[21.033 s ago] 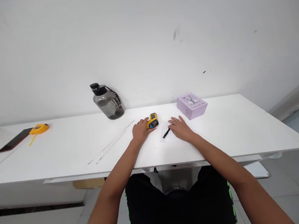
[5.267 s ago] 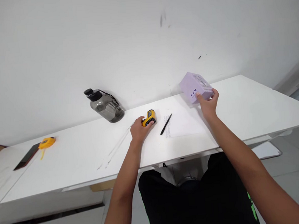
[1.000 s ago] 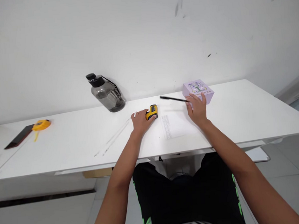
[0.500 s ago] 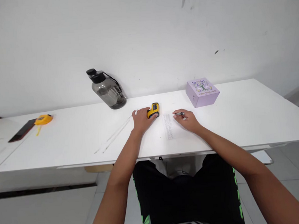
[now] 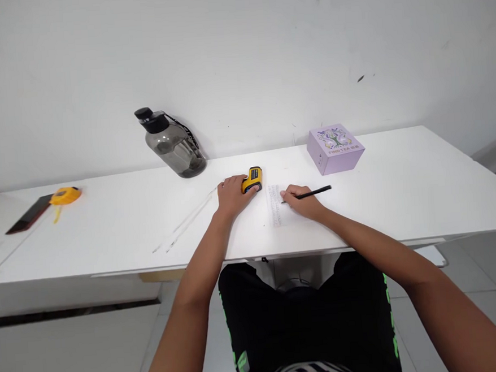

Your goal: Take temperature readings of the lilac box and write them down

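Note:
My left hand [image 5: 232,194] is closed around the lower left of a small yellow-and-black device [image 5: 253,177] with a dark label, lying on the white table. Between the fingers of my right hand [image 5: 303,202] is a black pen [image 5: 318,191], its tip down at a white paper [image 5: 277,218]. Rows of small writing run along the paper's left side. The paper's right part is partly covered by my right hand, and its outer edges blend into the tabletop.
A grey see-through bottle [image 5: 175,151] with a black lid stands against the wall. A lilac tea box [image 5: 335,151] sits at the back right of the table [image 5: 410,197]. Far left are a yellow tape measure [image 5: 65,195] and a dark flat object [image 5: 29,215]. Dark streaks mark the tabletop.
The pen has swung from pointing up out of my right hand to lying slanted, tip at the paper. My right hand has moved slightly down. My left hand keeps hold of the device.

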`<control>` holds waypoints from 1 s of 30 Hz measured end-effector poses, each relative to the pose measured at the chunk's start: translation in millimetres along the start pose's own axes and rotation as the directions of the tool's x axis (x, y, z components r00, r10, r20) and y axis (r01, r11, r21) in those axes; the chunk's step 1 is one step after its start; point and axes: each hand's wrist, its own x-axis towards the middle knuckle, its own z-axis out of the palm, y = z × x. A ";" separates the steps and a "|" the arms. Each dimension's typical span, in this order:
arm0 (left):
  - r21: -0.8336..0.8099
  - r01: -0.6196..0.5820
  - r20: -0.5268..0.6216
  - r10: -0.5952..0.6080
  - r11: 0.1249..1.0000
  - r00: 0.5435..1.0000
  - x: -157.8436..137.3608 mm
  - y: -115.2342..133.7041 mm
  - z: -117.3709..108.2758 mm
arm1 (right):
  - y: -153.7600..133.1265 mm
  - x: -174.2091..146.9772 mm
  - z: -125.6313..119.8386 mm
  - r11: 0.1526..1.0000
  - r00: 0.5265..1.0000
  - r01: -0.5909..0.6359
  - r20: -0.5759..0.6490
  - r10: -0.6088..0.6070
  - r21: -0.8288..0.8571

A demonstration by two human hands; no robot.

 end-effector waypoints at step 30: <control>-0.063 -0.017 0.057 0.020 0.998 0.998 -2.2 -2.0 -5.9 | 4.1 1.5 6.1 0.992 0.999 -0.026 0.042 0.032 -0.124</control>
